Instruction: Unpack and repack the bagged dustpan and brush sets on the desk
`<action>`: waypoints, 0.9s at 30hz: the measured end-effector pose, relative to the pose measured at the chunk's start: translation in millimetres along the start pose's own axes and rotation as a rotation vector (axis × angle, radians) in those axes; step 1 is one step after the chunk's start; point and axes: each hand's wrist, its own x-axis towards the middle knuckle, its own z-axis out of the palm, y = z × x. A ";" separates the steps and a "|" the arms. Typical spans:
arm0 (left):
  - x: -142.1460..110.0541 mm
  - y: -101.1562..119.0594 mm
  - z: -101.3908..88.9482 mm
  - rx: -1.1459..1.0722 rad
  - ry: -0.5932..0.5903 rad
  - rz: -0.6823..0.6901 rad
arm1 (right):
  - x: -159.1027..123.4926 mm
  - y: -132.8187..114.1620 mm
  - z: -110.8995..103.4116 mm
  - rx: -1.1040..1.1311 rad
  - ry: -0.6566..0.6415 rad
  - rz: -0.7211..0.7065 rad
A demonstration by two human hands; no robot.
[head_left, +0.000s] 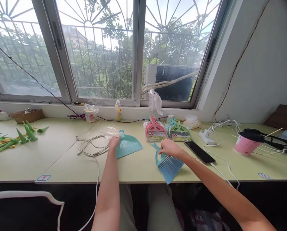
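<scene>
My left hand (114,141) is closed on the near-left edge of a light blue dustpan (129,146), which rests on the table with its handle pointing toward the window. In my right hand (169,147) is a small blue hand brush (170,167). Its bristles fan toward the table's front edge and its looped handle points up and left. Behind the brush lie a pink packaged brush-and-dustpan set (155,132) and a green packaged set (180,133). A crumpled clear plastic bag (110,131) lies just behind my left hand.
A coiled grey cable (93,146) lies left of the dustpan. Right of the brush are a phone (199,152), a white power strip (206,138) and a pink cup (248,144). Green cone-shaped pieces (29,132) cover the far left. A drink bottle (118,111) stands by the window.
</scene>
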 end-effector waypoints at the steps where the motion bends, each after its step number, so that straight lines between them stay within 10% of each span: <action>1: -1.7 1.7 -0.3 0.079 0.014 -0.039 | -0.5 -0.7 11.2 -0.049 0.010 0.042; 8: -19.1 23.9 0.1 0.848 0.225 -0.040 | 14.8 6.5 31.2 -0.085 -0.027 0.164; 15: -27.1 28.9 4.5 0.925 0.339 0.016 | 16.8 49.3 26.3 -0.047 0.014 0.009; 27: -12.6 16.0 -2.1 1.029 0.002 0.037 | 43.3 69.6 51.3 0.132 0.016 -0.315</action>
